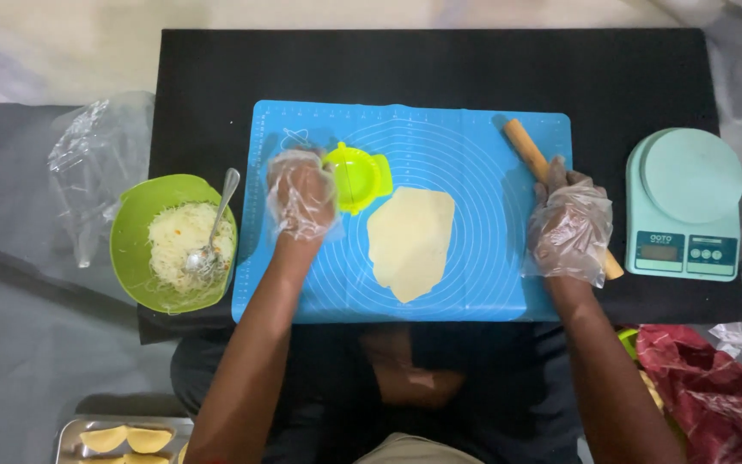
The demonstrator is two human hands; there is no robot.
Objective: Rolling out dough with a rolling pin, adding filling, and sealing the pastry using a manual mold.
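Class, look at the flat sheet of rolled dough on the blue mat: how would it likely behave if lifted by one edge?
The dough sheet looks thin and lies flat on the blue mat, so it would probably droop. Its uneven edges suggest softness; it may stretch or tear. It might also cling slightly to the mat.

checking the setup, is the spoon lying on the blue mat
No, the spoon rests in the green bowl of filling, left of the blue mat.

Rolling pin (526,146) middle under the right glove; tray (122,425) cut off by the bottom edge.
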